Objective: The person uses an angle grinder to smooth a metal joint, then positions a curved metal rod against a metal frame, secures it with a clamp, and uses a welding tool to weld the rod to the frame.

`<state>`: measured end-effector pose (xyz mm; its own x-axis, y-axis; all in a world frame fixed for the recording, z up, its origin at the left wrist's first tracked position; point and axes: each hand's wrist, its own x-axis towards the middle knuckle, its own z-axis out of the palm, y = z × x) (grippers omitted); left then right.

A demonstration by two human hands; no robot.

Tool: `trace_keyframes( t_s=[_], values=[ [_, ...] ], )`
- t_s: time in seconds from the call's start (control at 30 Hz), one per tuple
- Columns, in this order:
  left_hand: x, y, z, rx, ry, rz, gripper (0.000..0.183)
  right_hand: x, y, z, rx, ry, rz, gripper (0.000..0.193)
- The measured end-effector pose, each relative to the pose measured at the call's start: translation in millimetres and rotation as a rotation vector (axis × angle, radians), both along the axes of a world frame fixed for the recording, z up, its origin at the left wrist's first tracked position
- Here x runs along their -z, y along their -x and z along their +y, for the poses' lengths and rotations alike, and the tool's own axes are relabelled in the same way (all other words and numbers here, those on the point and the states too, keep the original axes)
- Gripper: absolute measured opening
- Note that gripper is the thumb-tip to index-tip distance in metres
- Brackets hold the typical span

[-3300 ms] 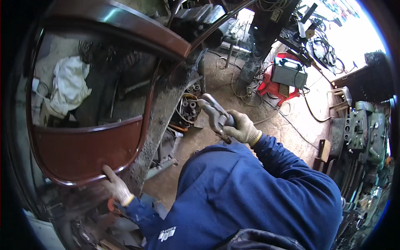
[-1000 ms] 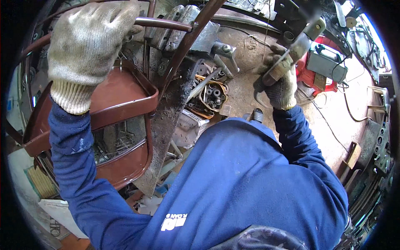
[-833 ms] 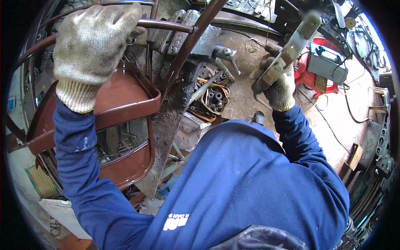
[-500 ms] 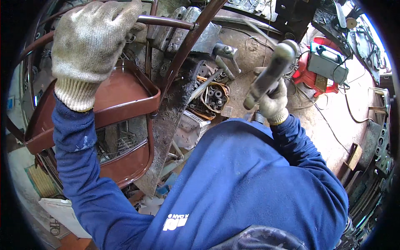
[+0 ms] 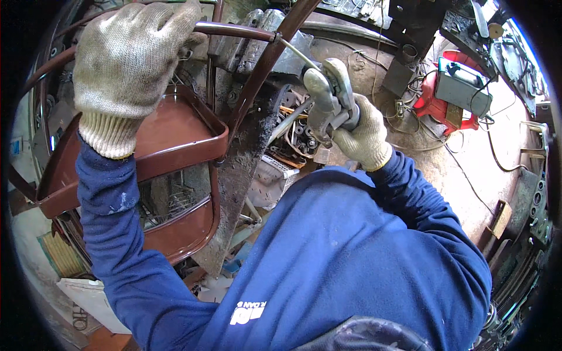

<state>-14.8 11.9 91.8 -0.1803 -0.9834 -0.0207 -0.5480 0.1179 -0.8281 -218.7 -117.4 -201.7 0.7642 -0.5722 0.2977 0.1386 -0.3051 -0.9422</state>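
My left hand [image 5: 126,64], in a dirty white knitted glove, is wrapped round a brown curved metal tube [image 5: 237,31] at the upper left. That tube meets a slanting brown bar [image 5: 257,79] of the same frame. My right hand [image 5: 367,136], also gloved, is closed round the handle of a worn welding electrode holder [image 5: 324,96]. A thin electrode [image 5: 300,54] slants from its jaws to the upper left, its tip at or very close to the joint of tube and bar. Below my left hand is a brown tray-like panel [image 5: 170,126] of the frame.
A vise-like block of metal [image 5: 243,41] stands behind the slanting bar. Gears and small parts fill a box [image 5: 301,137] below the holder. A grey and red machine [image 5: 462,88] stands on the floor at right, with cables [image 5: 456,164] around it.
My right hand has moved slightly left and turned the electrode holder, so that its electrode now shows, pointing at the joint. My left hand keeps its grip on the tube.
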Motion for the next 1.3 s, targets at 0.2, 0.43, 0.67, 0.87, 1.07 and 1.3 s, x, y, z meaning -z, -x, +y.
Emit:
trace_keyframes(
  t_s=[0.2, 0.43, 0.67, 0.87, 1.07, 1.3],
  values=[
    [-2, 2, 3, 0.003, 0.003, -0.014, 0.040, 2, -3, 1, -0.025, 0.012, -0.064, 0.053],
    [5, -3, -5, 0.041, 0.023, 0.012, 0.039, -1, -4, -5, -0.001, 0.025, -0.018, 0.051],
    [5, 0, -9, 0.063, 0.067, 0.054, 0.026, 9, 4, -4, -0.267, -0.649, -0.127, 0.051],
    [2, -2, -1, 0.010, 0.013, -0.013, 0.033, 15, 17, -9, -0.211, -0.406, -0.200, 0.062],
    [1, 2, 3, -0.026, 0.028, 0.026, 0.041, 4, -2, -23, -0.030, -0.425, -0.284, 0.045],
    [-1, -4, 1, 0.009, 0.027, 0.032, 0.043, -17, -59, -91, -0.002, -0.350, -0.574, 0.041]
  ],
)
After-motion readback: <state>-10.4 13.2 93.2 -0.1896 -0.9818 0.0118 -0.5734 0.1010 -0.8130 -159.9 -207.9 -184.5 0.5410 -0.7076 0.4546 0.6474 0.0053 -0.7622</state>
